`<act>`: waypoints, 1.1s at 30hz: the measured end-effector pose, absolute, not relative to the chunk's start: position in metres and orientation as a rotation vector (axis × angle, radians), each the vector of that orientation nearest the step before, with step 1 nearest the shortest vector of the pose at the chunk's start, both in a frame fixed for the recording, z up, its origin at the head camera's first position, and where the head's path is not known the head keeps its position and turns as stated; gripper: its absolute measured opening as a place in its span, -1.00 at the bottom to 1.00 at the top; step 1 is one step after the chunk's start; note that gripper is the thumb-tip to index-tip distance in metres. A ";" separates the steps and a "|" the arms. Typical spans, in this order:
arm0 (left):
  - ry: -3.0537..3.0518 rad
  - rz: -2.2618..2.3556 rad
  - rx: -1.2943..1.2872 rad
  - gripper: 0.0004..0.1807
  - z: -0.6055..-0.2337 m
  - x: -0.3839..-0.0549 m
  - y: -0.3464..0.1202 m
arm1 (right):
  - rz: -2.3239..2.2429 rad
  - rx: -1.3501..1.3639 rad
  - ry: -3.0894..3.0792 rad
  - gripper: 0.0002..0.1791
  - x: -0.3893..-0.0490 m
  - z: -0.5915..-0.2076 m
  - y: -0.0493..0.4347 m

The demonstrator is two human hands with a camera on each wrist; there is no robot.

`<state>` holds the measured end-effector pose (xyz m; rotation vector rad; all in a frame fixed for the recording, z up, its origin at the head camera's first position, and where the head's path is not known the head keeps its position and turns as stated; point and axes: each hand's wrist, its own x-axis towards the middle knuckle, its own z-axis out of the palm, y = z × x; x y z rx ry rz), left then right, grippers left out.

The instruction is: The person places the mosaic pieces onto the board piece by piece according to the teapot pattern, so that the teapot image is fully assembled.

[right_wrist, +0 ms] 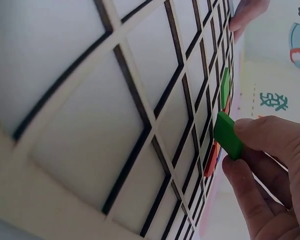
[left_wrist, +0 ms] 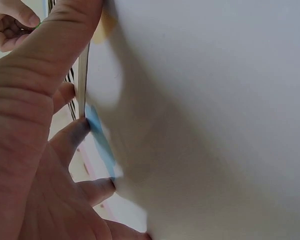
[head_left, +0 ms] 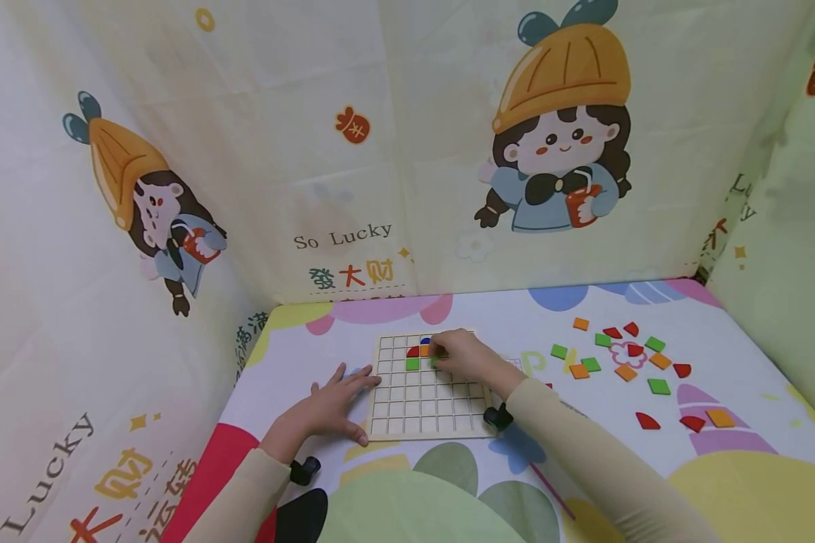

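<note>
A pale wooden grid board (head_left: 421, 415) lies flat on the table. Between thumb and fingers, my right hand (head_left: 463, 353) pinches a green square tile (right_wrist: 228, 135), tilted over the upper cells of the board. Pieces in the grid nearby are a green square (head_left: 413, 364), a red quarter-round piece (head_left: 413, 351), an orange square (head_left: 424, 351) and a blue piece (head_left: 425, 342), partly hidden by the right hand. At the board's left edge, my left hand (head_left: 329, 403) is spread, its fingertips touching the rim and the tabletop.
Loose orange squares (head_left: 625, 372), green squares (head_left: 659, 386) and red quarter-rounds (head_left: 647, 421) lie scattered on the table's right side. A printed cloth (head_left: 448, 264) hangs behind the table and at both sides. The tabletop (head_left: 299, 354) carries a colourful print.
</note>
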<state>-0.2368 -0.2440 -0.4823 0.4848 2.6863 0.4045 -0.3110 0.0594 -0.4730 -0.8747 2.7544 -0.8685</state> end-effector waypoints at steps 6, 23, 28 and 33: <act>2.687 0.401 0.479 0.23 -0.484 -0.237 -0.244 | -0.856 -0.894 2.742 -0.90 -0.311 -0.473 0.056; 2.681 0.418 0.507 0.21 -0.482 -0.235 -0.244 | -0.876 -0.962 2.722 -0.87 -0.314 -0.477 0.047; 2.684 0.407 0.514 0.21 -0.482 -0.235 -0.245 | -0.854 -0.987 2.721 -0.88 -0.314 -0.478 0.046; 2.688 0.403 0.515 0.20 -0.482 -0.236 -0.247 | -0.851 -0.980 2.745 -0.92 -0.312 -0.479 0.045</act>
